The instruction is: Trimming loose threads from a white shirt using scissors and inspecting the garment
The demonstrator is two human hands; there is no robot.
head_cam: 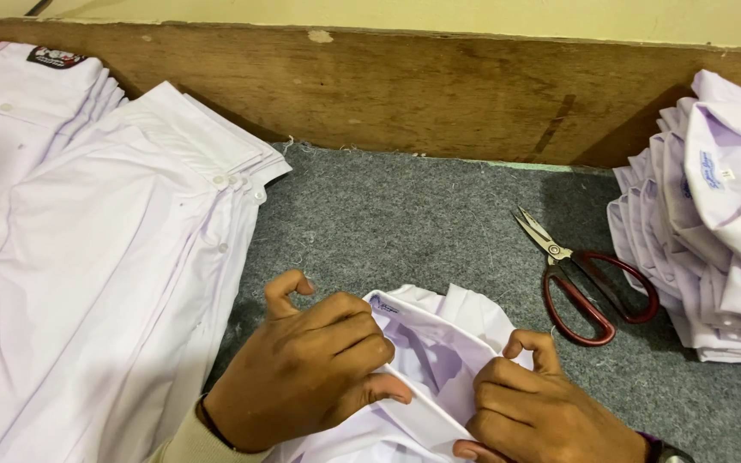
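**A:** so what are the hands up to?

**B:** both are on a white shirt (439,360) at the near edge of the grey felt table (405,214). The left hand (306,369) is curled tight, pinching the collar edge between thumb and fingers. The right hand (538,403) is clenched on the same fold, just beside it.

**A:** anything else around?

**B:** yeah, red-handled scissors (581,283) lie shut on the felt to the right, apart from the hands. A stack of folded shirts (713,231) sits at the far right, and a pile of flat shirts (105,257) fills the left. A wooden board (405,86) runs along the back.
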